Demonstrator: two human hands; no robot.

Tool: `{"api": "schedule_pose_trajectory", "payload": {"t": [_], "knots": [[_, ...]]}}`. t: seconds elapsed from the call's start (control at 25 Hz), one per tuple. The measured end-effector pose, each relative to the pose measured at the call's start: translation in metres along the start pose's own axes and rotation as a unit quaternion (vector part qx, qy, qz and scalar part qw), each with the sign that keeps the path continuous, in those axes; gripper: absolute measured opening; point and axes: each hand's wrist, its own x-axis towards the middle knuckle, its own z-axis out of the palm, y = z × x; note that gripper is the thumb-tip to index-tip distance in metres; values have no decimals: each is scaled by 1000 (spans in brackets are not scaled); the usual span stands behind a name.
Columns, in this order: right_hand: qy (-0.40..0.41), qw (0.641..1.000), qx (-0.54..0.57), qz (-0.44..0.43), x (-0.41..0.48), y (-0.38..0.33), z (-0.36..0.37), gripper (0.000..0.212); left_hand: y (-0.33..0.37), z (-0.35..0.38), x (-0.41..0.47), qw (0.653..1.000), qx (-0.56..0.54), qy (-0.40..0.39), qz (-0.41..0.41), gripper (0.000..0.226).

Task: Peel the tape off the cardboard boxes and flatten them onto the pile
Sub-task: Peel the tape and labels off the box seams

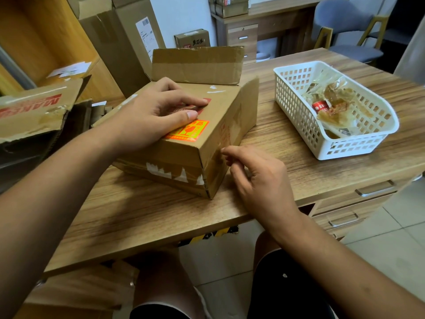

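The left hand (156, 113) is pressed flat, open, on the cardboard box (184, 143); its side tape (219, 155) is pinched by the right hand (257, 178).

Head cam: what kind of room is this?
Probably a small office or mailroom corner: a wooden desk with drawers, a second desk and grey chair behind, and shipping cartons stacked around the cardboard box being handled.

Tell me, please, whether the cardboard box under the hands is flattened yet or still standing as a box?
Still a box: the cardboard box keeps its full height on the table, one flap upright.
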Motion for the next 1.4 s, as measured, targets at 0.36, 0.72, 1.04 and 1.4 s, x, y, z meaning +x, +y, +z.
{"api": "schedule_pose_trajectory", "payload": {"t": [0.36, 0.72, 1.04, 1.4], "knots": [[-9, 999, -22, -34, 0, 2, -3, 36, 0, 1, 1, 1000, -1, -2, -2, 32], [11, 999, -11, -40, 6, 5, -6, 22, 2, 1, 1, 1000, -1, -1, -2, 40], [4, 991, -42, -125, 23, 12, -2, 11, 1, 0, 0, 1000, 1, 0, 3, 40], [-5, 976, -103, -191, 31, 21, -2, 12, -1, 1, 1, 1000, 12, 5, 9, 38]]}}
